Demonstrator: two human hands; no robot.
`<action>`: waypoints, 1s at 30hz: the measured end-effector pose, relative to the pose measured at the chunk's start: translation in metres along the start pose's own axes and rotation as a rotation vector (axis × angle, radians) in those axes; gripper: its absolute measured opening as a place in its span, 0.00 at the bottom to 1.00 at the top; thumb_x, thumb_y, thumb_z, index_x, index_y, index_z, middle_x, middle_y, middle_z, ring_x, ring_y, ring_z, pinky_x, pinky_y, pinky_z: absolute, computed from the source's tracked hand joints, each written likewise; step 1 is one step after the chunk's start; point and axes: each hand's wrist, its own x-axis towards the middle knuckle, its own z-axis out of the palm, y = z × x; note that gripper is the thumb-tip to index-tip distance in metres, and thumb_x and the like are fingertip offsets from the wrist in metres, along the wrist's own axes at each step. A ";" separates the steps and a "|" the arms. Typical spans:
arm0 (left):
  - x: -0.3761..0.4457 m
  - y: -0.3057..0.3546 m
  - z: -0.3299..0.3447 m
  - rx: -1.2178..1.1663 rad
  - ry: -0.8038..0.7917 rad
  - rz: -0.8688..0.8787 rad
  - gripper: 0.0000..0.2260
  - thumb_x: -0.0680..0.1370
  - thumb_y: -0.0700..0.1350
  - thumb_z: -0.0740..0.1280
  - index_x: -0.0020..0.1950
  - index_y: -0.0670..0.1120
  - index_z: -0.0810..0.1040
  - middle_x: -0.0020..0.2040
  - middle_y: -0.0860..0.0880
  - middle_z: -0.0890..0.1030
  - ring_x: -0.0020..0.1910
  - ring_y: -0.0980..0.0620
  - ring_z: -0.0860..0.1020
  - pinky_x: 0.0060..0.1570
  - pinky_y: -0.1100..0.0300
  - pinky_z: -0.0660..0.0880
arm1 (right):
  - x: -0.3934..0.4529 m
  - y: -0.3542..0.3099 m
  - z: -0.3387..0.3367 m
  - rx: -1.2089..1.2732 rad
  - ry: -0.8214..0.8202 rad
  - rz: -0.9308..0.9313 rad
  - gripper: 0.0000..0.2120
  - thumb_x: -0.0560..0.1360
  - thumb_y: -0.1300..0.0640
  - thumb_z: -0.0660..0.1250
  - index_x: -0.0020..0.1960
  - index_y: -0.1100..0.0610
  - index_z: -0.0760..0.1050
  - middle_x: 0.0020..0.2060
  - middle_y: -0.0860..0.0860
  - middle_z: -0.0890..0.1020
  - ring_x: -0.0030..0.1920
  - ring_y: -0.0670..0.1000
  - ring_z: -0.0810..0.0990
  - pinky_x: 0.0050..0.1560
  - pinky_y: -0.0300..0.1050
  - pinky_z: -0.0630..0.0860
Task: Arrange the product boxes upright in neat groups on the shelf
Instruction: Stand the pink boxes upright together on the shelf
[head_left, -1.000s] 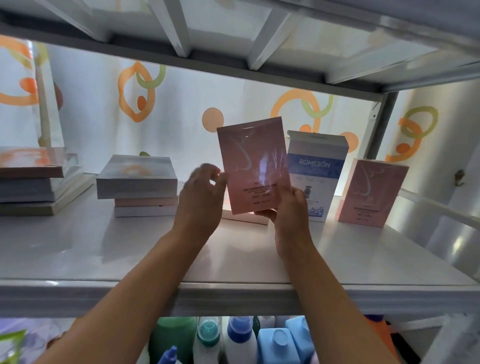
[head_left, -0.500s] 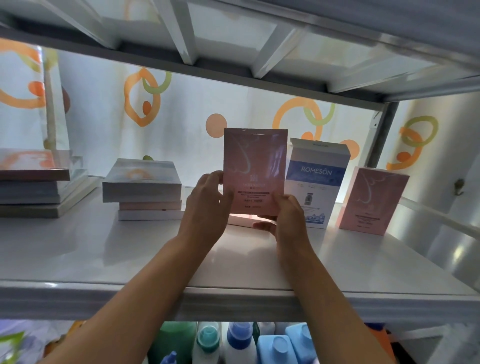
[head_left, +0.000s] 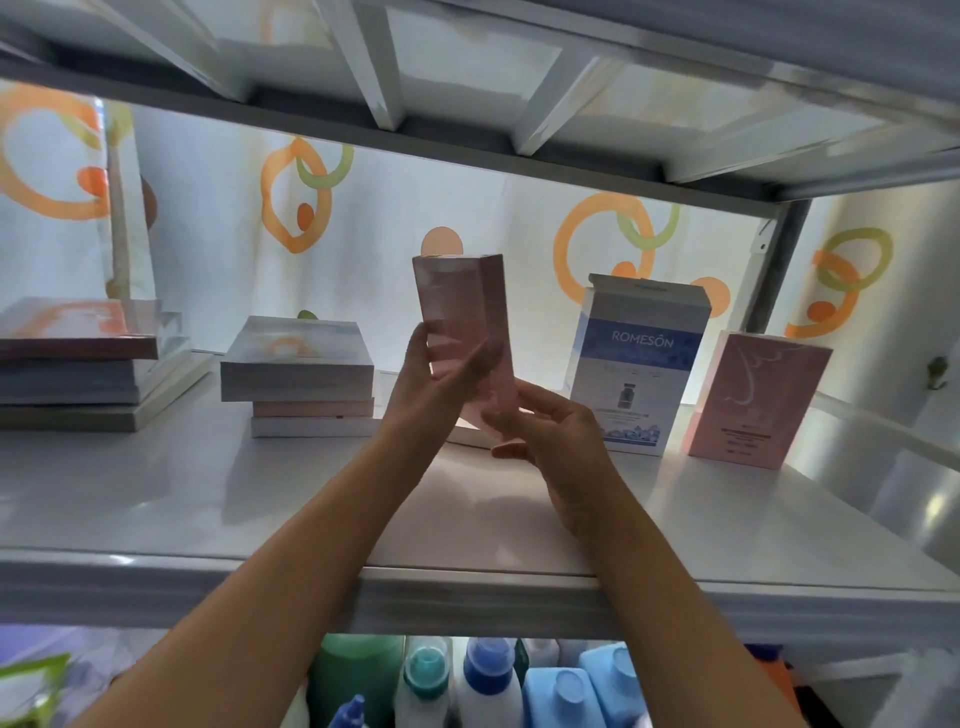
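Observation:
A pink product box (head_left: 457, 306) is held upright above the middle of the white shelf (head_left: 208, 499), turned so a narrow side shows. My left hand (head_left: 431, 379) grips its lower left side with fingers across its front. My right hand (head_left: 550, 431) holds its bottom right corner from below. To the right stand a white-and-blue ROMESON box (head_left: 639, 364) and another pink box (head_left: 753, 395), both upright. A flat box lies on the shelf behind my hands, mostly hidden.
A stack of flat boxes (head_left: 298, 382) lies left of centre and a larger stack (head_left: 78, 364) at the far left. A patterned curtain hangs behind. The upper shelf is close overhead. Detergent bottles (head_left: 488, 686) stand on the shelf below.
The pink box has been turned from facing me to nearly edge-on and raised a little. My right hand shifted under its lower corner; my left hand's fingers now cross its front.

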 end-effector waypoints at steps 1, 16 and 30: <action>0.001 -0.001 -0.002 -0.034 -0.005 -0.037 0.30 0.69 0.65 0.70 0.65 0.52 0.69 0.53 0.54 0.80 0.50 0.54 0.81 0.42 0.68 0.78 | 0.000 -0.001 0.000 -0.007 -0.044 -0.001 0.13 0.75 0.52 0.71 0.59 0.48 0.82 0.52 0.44 0.85 0.53 0.49 0.82 0.54 0.50 0.81; 0.007 -0.005 -0.015 -0.305 -0.024 -0.167 0.25 0.82 0.63 0.45 0.62 0.56 0.78 0.57 0.49 0.84 0.54 0.46 0.83 0.59 0.42 0.76 | 0.002 0.001 -0.006 -0.005 0.130 -0.009 0.21 0.72 0.50 0.75 0.62 0.48 0.72 0.54 0.46 0.81 0.52 0.50 0.81 0.51 0.44 0.80; 0.006 -0.009 -0.018 -0.065 0.046 -0.181 0.28 0.75 0.72 0.49 0.49 0.59 0.84 0.51 0.48 0.85 0.50 0.43 0.84 0.55 0.40 0.78 | 0.003 0.003 -0.009 0.019 0.134 -0.033 0.20 0.71 0.54 0.76 0.61 0.49 0.75 0.52 0.45 0.83 0.51 0.51 0.81 0.47 0.39 0.79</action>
